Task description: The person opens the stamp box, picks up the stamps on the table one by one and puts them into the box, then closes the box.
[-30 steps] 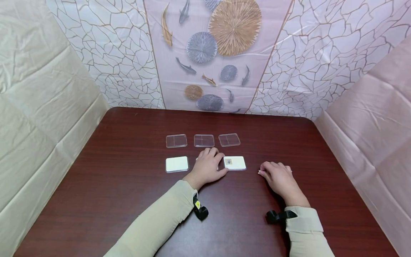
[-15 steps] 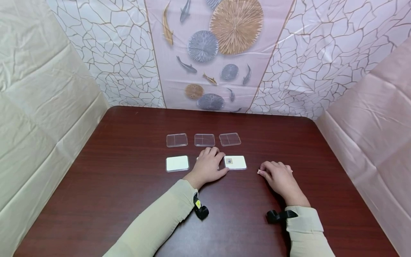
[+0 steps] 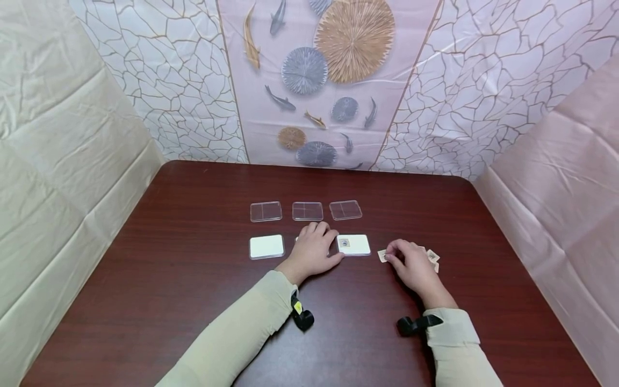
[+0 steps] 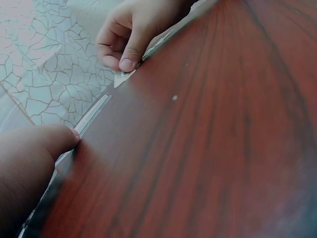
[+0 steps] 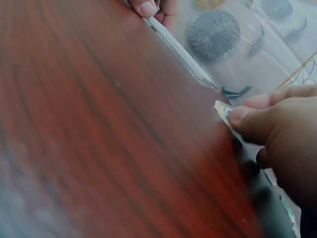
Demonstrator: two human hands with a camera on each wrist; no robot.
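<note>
My left hand [image 3: 311, 251] lies over a case that is mostly hidden beneath it. Its thumb and index finger grip the left end of the right-hand clear case [image 3: 358, 246], which has a white insert. On that insert's left side sits a small printed stamp [image 3: 344, 243]. Further right, just above the table, my right hand [image 3: 417, 271] pinches a small cream stamp [image 3: 381, 256] between thumb and index finger; the right wrist view shows the stamp's pale corner [image 5: 220, 106] jutting out. Several loose stamps [image 3: 433, 256] lie partly hidden behind this hand.
Another white-filled case [image 3: 267, 247] lies left of the left hand. Behind stand three clear lids in a row: left lid [image 3: 265, 212], middle lid [image 3: 307, 211] and right lid [image 3: 345, 210]. The dark red table [image 3: 203, 252] ends at a patterned cloth backdrop [image 3: 184, 80].
My right hand has moved slightly left, bringing the pinched stamp nearer the right-hand case and uncovering loose stamps behind it. The left hand has kept its place.
</note>
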